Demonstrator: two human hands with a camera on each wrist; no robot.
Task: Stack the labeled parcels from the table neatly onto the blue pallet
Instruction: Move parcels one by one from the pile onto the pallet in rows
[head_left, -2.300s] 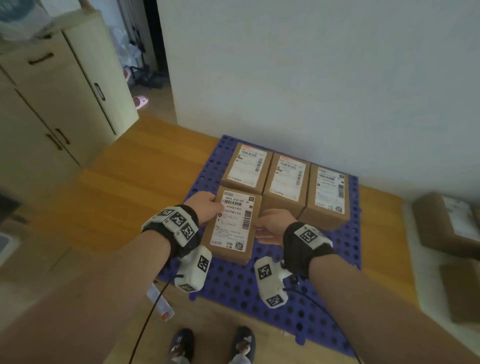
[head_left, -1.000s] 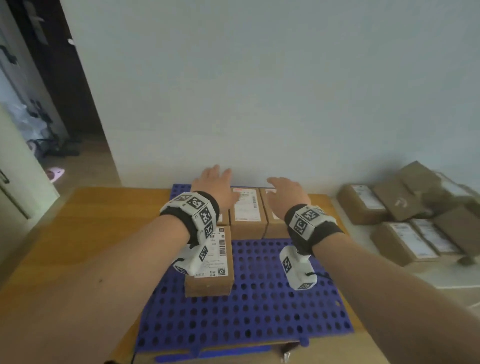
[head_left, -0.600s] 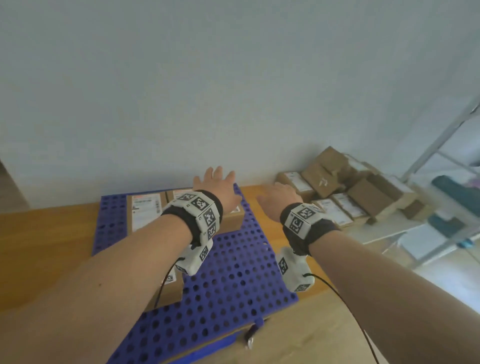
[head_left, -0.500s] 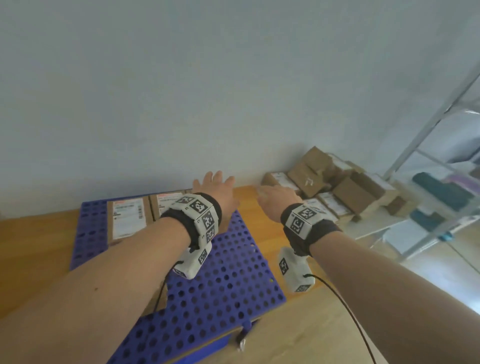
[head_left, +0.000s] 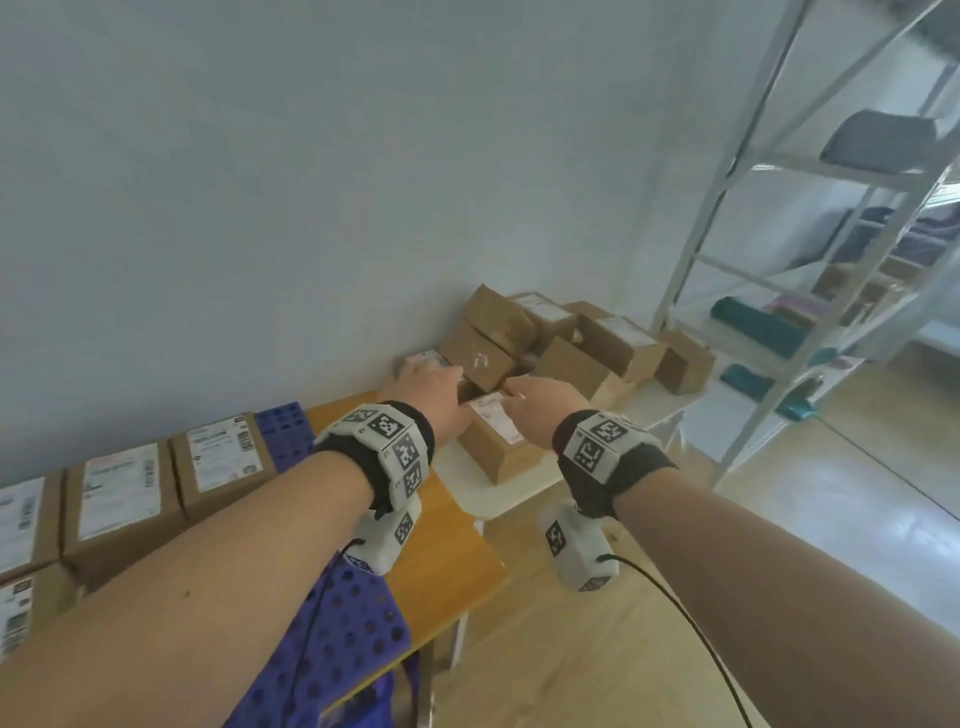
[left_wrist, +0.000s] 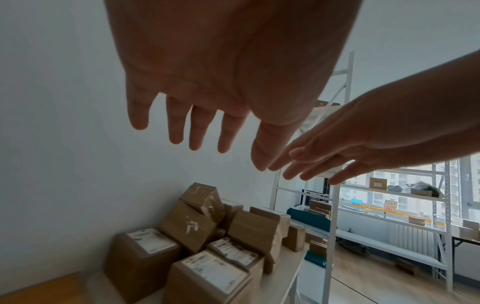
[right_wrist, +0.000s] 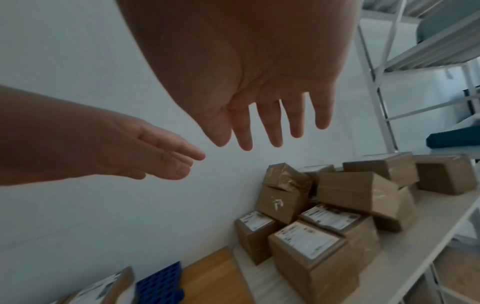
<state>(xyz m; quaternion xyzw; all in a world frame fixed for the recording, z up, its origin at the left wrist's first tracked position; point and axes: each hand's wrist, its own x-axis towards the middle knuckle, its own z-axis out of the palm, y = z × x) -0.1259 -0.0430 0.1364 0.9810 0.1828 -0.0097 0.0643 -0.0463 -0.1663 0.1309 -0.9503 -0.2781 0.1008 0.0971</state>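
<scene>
Head view: left hand (head_left: 431, 395) and right hand (head_left: 543, 410) reach over the parcel pile (head_left: 566, 353) on the white table (head_left: 524, 493), while four labeled parcels (head_left: 122, 499) sit on the blue pallet (head_left: 332, 618). Left wrist view: left-hand fingers (left_wrist: 197, 127) are straight, spread, holding nothing, above the pile. Right wrist view: right-hand fingers (right_wrist: 270, 123) are likewise extended and empty above the nearest parcel (right_wrist: 311, 248).

I have two hands out, my left hand (head_left: 431, 395) and my right hand (head_left: 540, 410). At 9 o'clock from them I count four parcels (head_left: 119, 499) on one blue pallet (head_left: 337, 623). At 12 o'clock, on one white table (head_left: 519, 499), I count about nine brown boxes (head_left: 571, 364) in a heap. At 2 o'clock stands one tall rack (head_left: 727, 208).
</scene>
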